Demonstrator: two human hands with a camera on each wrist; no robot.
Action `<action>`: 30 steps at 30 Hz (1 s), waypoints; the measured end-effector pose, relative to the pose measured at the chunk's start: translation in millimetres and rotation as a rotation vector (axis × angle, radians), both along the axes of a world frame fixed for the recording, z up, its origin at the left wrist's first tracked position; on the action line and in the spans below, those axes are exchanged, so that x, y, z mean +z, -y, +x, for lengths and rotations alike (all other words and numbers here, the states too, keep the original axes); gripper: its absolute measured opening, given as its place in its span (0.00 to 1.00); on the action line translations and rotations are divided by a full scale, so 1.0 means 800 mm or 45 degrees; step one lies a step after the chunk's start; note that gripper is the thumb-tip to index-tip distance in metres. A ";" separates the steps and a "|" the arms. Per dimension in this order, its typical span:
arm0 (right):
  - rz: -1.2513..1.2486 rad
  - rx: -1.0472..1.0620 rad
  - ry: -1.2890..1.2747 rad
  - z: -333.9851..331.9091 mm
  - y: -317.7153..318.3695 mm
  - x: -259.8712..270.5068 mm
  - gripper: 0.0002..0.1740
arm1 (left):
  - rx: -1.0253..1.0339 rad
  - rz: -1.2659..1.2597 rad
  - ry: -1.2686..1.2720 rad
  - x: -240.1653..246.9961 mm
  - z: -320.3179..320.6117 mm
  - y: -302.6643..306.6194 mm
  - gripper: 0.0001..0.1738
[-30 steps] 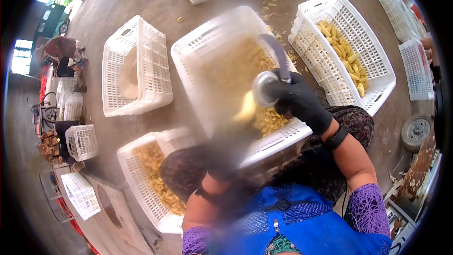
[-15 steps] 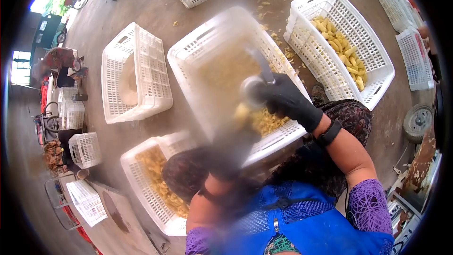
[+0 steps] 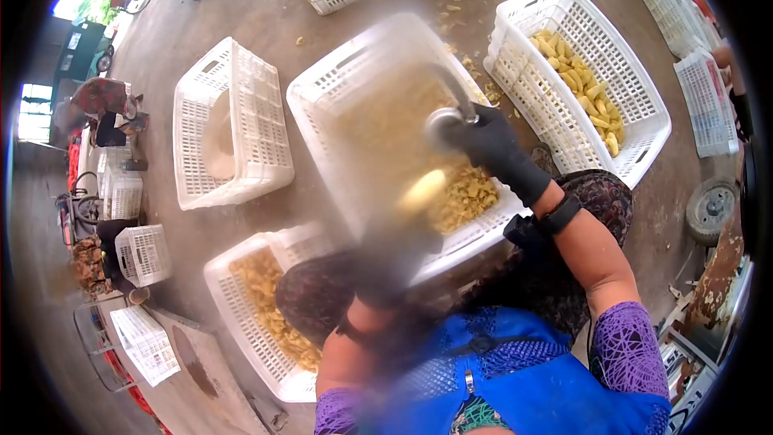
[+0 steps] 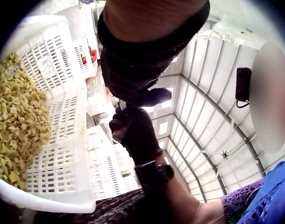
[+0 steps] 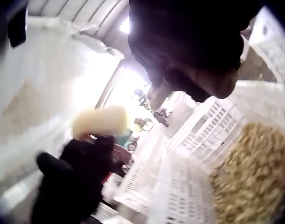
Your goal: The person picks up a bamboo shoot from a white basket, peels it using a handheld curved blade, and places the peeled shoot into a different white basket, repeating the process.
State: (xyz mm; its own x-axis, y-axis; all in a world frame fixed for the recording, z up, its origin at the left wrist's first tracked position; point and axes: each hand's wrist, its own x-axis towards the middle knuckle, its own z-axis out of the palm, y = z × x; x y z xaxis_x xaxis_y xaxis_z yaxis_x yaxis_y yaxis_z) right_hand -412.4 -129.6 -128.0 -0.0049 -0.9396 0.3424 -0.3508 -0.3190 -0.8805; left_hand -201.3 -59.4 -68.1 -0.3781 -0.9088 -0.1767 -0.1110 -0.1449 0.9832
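Observation:
My left hand (image 3: 398, 246), in a black glove and blurred in the head view, holds a pale yellow, smooth oblong piece (image 3: 422, 191) that looks peeled. In the right wrist view the same piece (image 5: 101, 121) sticks up from the left glove (image 5: 75, 182). My right hand (image 3: 499, 149), also black-gloved, grips a tool with a round silver end (image 3: 444, 121) and a curved metal strip. The tool stands a little above and apart from the piece. Beneath both hands is a white crate (image 3: 318, 80) with yellow scraps (image 3: 467, 197) in it.
To the right, a white crate (image 3: 515, 56) holds smooth yellow pieces (image 3: 584, 84). A crate (image 3: 266, 145) with a tan round thing stands left. Near the left knee, another crate (image 3: 233, 330) holds yellow chunks (image 3: 270, 306). Scraps litter the floor; a wheel (image 3: 712, 209) lies far right.
The tool in my right hand has moved up and away from the yellow piece, which it overlapped before. My left hand stays nearly in place with the piece. The head view has shifted slightly.

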 end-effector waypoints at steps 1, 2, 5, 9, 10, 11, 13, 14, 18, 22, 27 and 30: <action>0.630 -0.100 0.212 0.001 -0.005 0.036 0.12 | -0.051 -0.112 0.181 0.012 -0.001 0.002 0.17; 0.628 -0.100 0.211 0.002 -0.010 0.053 0.12 | -0.051 -0.114 0.180 0.004 -0.001 0.003 0.17; 0.719 -0.014 0.705 0.009 -0.020 0.067 0.12 | 0.133 0.060 -0.329 -0.026 -0.002 -0.003 0.16; 0.382 0.172 0.426 0.021 -0.033 0.088 0.15 | -0.013 -0.066 0.071 -0.043 0.002 0.001 0.16; 0.780 0.195 0.532 0.022 -0.035 0.095 0.16 | 0.001 -0.049 0.113 -0.043 0.001 0.001 0.16; 0.836 0.191 0.499 0.022 -0.035 0.090 0.18 | -0.004 -0.050 0.116 -0.042 0.000 0.001 0.16; 0.829 0.134 0.500 0.025 -0.036 0.091 0.18 | -0.017 -0.289 0.292 -0.032 -0.003 -0.002 0.16; 0.824 0.082 0.496 0.026 -0.036 0.091 0.18 | -0.017 -0.285 0.293 -0.026 -0.010 -0.003 0.16; 0.826 0.022 0.394 0.005 -0.029 0.054 0.17 | 0.244 -0.006 -0.219 -0.011 -0.017 -0.005 0.17; 0.701 -0.161 0.494 -0.001 -0.029 0.057 0.13 | 0.181 0.005 -0.118 0.002 -0.013 0.001 0.17; -0.067 0.054 0.251 0.005 -0.017 0.023 0.14 | 0.280 0.436 -0.685 -0.019 -0.010 0.001 0.20; 0.585 0.398 0.270 0.015 -0.031 0.077 0.15 | 0.243 0.552 -0.660 -0.023 -0.008 0.005 0.21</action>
